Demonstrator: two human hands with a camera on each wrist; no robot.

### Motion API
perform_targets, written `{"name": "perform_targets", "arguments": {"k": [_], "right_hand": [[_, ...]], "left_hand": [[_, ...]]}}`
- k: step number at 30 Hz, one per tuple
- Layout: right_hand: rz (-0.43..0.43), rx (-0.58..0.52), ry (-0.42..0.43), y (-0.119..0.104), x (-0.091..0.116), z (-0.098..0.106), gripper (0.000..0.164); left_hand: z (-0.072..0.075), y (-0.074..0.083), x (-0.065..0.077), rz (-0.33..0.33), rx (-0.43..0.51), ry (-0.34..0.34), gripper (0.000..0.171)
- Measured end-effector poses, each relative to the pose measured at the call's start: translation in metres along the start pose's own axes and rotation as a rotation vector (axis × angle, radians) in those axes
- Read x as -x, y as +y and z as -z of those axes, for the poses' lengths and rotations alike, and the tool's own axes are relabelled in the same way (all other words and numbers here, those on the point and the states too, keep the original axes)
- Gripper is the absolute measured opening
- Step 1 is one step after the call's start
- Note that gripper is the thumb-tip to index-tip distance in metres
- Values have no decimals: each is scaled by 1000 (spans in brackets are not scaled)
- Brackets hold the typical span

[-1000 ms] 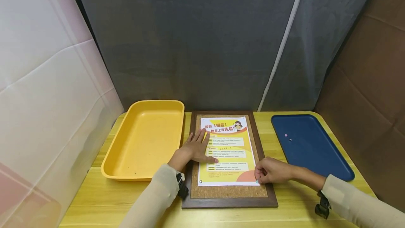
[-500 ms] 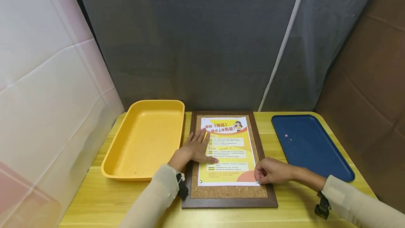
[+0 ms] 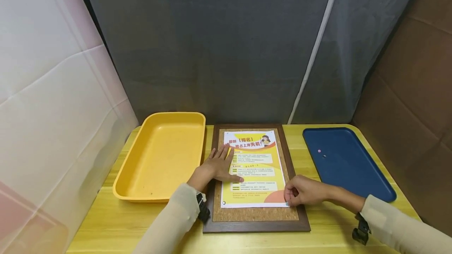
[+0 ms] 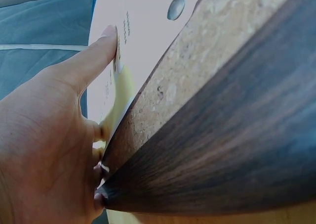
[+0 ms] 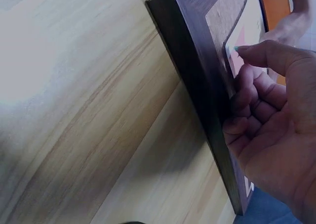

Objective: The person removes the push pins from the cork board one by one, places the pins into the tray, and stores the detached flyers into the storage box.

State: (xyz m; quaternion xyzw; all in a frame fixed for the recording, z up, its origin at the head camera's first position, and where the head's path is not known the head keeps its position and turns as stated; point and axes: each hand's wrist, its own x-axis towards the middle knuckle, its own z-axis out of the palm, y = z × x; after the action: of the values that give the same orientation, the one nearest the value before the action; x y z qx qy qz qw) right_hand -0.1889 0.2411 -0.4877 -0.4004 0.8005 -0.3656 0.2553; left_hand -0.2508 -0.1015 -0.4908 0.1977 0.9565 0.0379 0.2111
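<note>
A printed yellow and white poster [image 3: 252, 191] lies on a cork board [image 3: 256, 214] with a dark wooden frame [image 3: 257, 227]. My left hand [image 3: 220, 166] rests on the poster's left side with its fingers spread and straight; the left wrist view shows its thumb on the paper. At the poster's lower right corner, my right hand [image 3: 305, 189] has its fingers curled and holds a small pale teal thumbtack [image 5: 236, 48] against the paper, the thumb tip on it. A silver thumbtack [image 4: 176, 7] sits in the lower left corner. The teal tack is mostly hidden by the thumb.
A deep yellow tray [image 3: 159, 195] stands left of the board. To the right is a blue tray [image 3: 353, 160] with a pink tack [image 3: 319, 151] and another small tack [image 3: 324, 156] on it. A grey curtain [image 3: 212, 50] hangs behind the wooden table [image 3: 106, 226].
</note>
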Motion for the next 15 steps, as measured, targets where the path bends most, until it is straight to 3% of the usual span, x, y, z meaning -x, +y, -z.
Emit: {"name": "perform_targets", "arguments": {"k": [9, 15], "right_hand": [[27, -11, 120, 4, 4, -2, 12], [67, -36, 230, 10, 4, -1, 10]], "left_hand": [[-11, -7, -15, 20, -17, -8, 127], [-13, -8, -17, 21, -21, -3, 127]]}}
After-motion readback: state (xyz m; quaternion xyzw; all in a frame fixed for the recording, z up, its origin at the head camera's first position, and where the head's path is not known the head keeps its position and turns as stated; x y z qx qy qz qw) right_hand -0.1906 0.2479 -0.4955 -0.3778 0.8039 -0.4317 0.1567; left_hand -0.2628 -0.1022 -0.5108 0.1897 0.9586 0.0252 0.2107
